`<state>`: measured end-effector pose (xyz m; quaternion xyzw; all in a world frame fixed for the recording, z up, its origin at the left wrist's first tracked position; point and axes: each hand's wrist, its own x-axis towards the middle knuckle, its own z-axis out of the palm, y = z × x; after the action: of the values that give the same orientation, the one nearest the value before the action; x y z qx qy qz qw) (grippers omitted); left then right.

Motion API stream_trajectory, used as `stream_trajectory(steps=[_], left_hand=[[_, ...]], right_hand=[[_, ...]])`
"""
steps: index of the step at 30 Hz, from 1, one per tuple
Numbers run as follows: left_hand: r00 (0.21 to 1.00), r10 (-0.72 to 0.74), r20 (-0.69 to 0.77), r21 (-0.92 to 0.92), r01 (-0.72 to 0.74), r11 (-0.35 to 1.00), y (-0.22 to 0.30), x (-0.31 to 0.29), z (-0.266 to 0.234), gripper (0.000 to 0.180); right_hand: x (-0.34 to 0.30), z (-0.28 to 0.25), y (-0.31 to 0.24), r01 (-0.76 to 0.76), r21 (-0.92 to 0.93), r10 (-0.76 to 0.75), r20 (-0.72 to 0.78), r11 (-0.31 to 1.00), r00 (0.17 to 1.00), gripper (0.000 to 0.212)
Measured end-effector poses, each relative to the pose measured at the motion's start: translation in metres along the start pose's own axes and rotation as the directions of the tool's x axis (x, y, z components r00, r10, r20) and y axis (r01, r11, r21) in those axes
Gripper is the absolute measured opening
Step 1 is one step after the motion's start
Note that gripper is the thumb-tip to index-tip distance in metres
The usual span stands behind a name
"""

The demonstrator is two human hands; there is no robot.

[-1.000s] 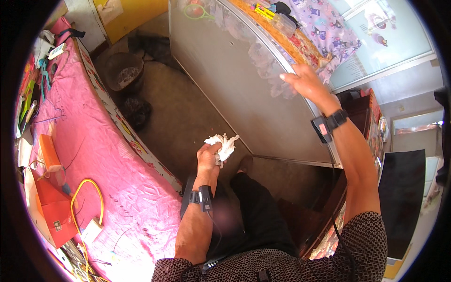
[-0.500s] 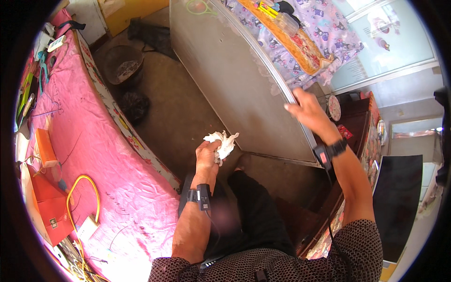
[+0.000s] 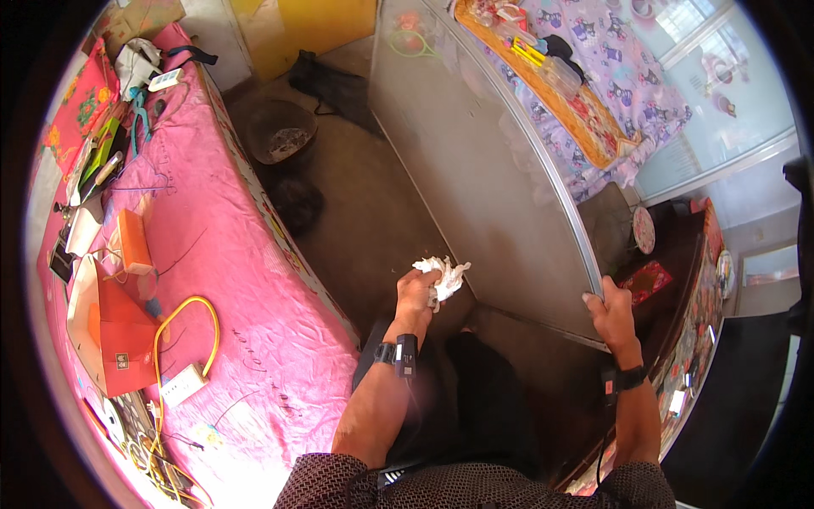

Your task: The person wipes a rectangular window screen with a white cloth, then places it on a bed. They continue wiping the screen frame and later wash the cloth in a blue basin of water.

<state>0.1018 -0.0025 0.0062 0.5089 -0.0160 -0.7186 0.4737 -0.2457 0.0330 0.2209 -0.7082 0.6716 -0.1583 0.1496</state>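
Note:
A crumpled white tissue or thin cloth (image 3: 447, 280) is bunched in my left hand (image 3: 414, 295), whose fingers are closed around it. It is held close to the lower edge of a large framed glass panel (image 3: 475, 161). This panel stands tilted in front of me, greyish and hazy, with a pale metal strip along its top edge. Near the panel's right end, my right hand (image 3: 614, 314) grips that metal edge, thumb on the side toward me. Both wrists carry a black strap with a small device.
At left stands a bed or table with a pink cover (image 3: 229, 254), holding a red box (image 3: 123, 339), a yellow cable (image 3: 203, 305) and a power strip (image 3: 184, 383). A dark basin (image 3: 284, 136) is on the floor. A dark wooden cabinet (image 3: 670, 246) stands at right.
My right hand has come down along the metal edge to its near end and closed on it. My left hand still holds the white wad. The whole view has shifted.

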Motion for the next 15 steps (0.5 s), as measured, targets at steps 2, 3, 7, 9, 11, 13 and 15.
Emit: stream_trajectory(steps=[2, 3, 7, 9, 11, 13, 15], left_hand=[[0.999, 0.034, 0.031, -0.021, -0.034, 0.999, 0.001, 0.0, 0.001, 0.016], [1.0, -0.019, -0.006, 0.002, 0.019, 1.0, 0.001, 0.0, 0.001, 0.016], [0.999, 0.026, 0.034, -0.007, -0.026, 1.0, 0.002, 0.0, 0.001, 0.016], [1.0, -0.021, 0.009, 0.007, 0.021, 1.0, 0.001, 0.0, 0.001, 0.018], [0.998, 0.044, 0.045, -0.012, -0.043, 0.999, 0.0, 0.001, 0.0, 0.017], [1.0, -0.002, -0.007, 0.008, 0.002, 1.0, -0.001, 0.002, 0.0, 0.016], [0.997, 0.059, 0.044, -0.016, -0.059, 0.998, -0.001, 0.003, 0.0, 0.014]], right_hand=[[-0.004, -0.002, 0.001, -0.135, 0.059, 0.134, 0.027, 0.989, 0.991, 0.029], [-0.006, -0.002, 0.001, -0.092, 0.053, 0.092, 0.002, 0.994, 0.996, 0.028], [0.004, -0.002, -0.003, -0.028, 0.101, 0.031, -0.027, 0.995, 0.999, 0.029], [0.018, 0.0, -0.009, -0.105, 0.105, 0.105, 0.004, 0.989, 0.994, 0.029], [0.036, 0.005, -0.019, -0.04, 0.131, 0.042, -0.011, 0.991, 0.999, 0.03], [0.056, 0.015, -0.031, -0.081, 0.188, 0.08, 0.014, 0.979, 0.997, 0.029], [0.074, 0.029, -0.041, -0.142, 0.256, 0.133, 0.051, 0.956, 0.99, 0.029]])
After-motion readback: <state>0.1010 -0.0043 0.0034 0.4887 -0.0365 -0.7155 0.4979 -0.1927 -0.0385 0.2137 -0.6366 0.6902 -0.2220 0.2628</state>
